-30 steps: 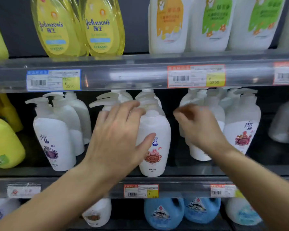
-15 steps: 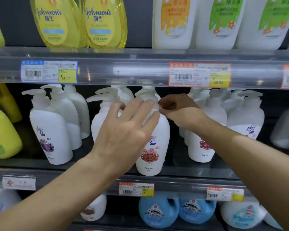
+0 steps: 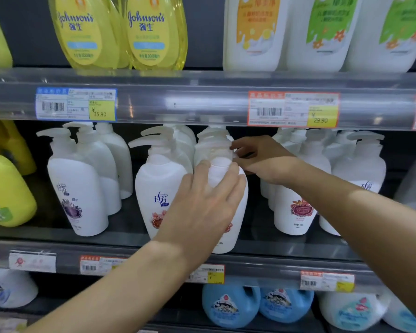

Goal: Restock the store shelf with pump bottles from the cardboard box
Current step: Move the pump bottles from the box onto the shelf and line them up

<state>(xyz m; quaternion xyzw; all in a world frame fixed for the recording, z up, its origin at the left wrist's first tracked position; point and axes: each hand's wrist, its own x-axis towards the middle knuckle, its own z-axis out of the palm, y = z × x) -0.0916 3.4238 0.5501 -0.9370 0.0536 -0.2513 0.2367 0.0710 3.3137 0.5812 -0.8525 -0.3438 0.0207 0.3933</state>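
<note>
A white pump bottle [image 3: 222, 179] at the front edge of the middle shelf [image 3: 286, 248], btwn other pump bottles, is gripped round its body by the left hand [image 3: 202, 207], w/ its pump neck pinched by the curled fingers of the right hand [image 3: 262, 159].

Roughly twelve pump bottles [image 3: 77, 188].
</note>
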